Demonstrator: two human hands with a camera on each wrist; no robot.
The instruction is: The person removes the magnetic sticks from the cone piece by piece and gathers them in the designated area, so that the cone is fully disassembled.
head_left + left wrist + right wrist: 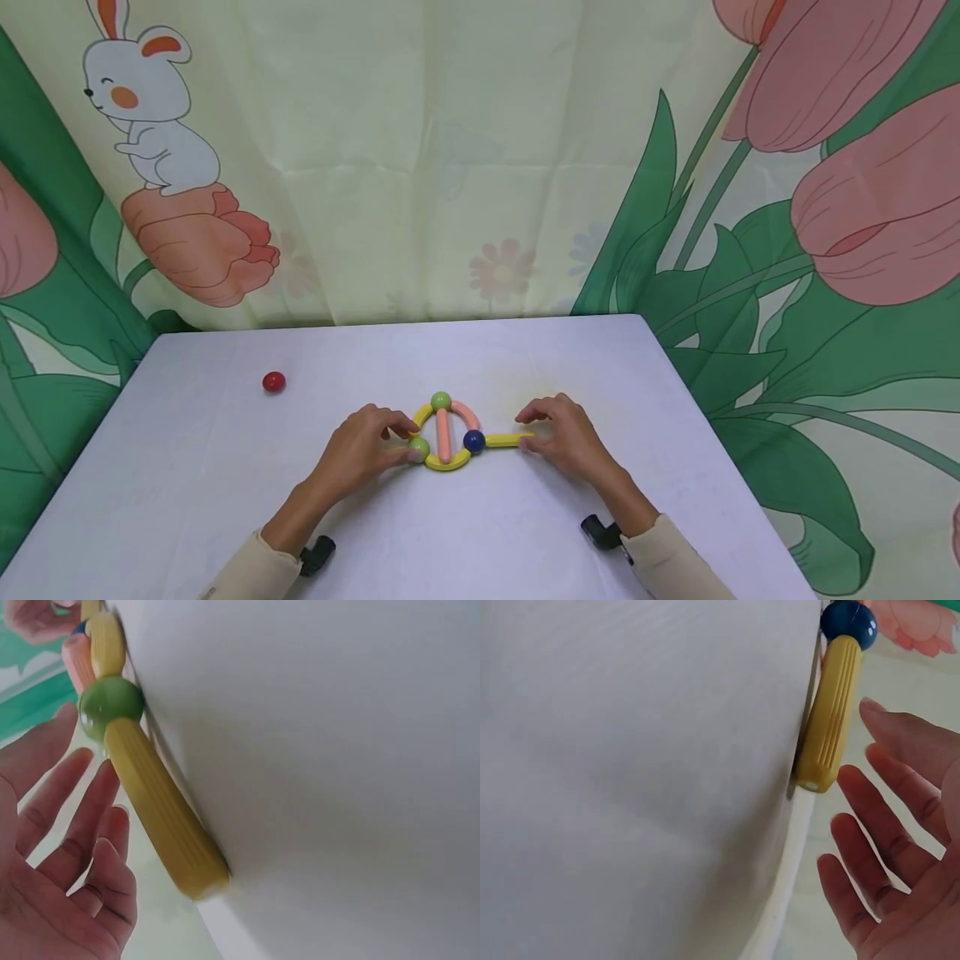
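Observation:
A ring of magnetic building pieces lies on the table, made of curved yellow (447, 467) and pink rods (467, 412) joined by two green balls (441, 401) and a dark blue ball (474, 441). A straight pink rod (444, 435) crosses its inside. My left hand (369, 448) is beside the left green ball (111, 705), fingers loosely bent; a straight yellow rod (165, 810) extends from that ball near the fingers. My right hand (566, 437) is by the free end of another straight yellow rod (829, 720), attached to the blue ball. Its thumb and fingers are spread, apart from the rod.
A red ball (274, 382) lies alone toward the back left of the white table (585, 358). Behind the table hangs a curtain (360, 167) printed with a rabbit and tulips. Black wrist cameras (318, 555) are worn on both arms.

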